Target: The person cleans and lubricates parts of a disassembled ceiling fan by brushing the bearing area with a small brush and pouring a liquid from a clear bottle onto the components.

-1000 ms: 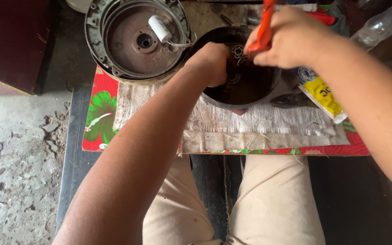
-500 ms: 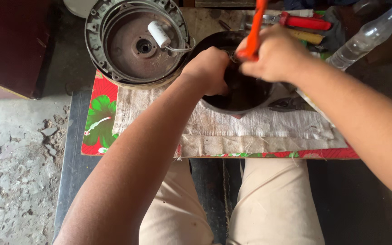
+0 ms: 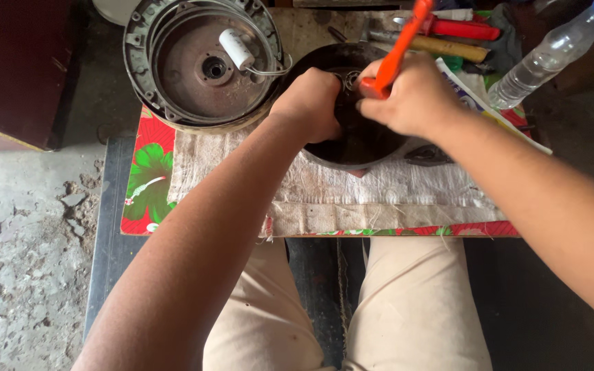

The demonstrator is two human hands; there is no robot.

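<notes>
An orange-handled tool is gripped by the right hand (fist-like); the dark round housing is clutched by the left hand.

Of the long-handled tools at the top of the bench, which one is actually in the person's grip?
The orange-handled tool, gripped by the right hand; the red-handled tool and the wooden-handled tool lie untouched behind it.
</notes>
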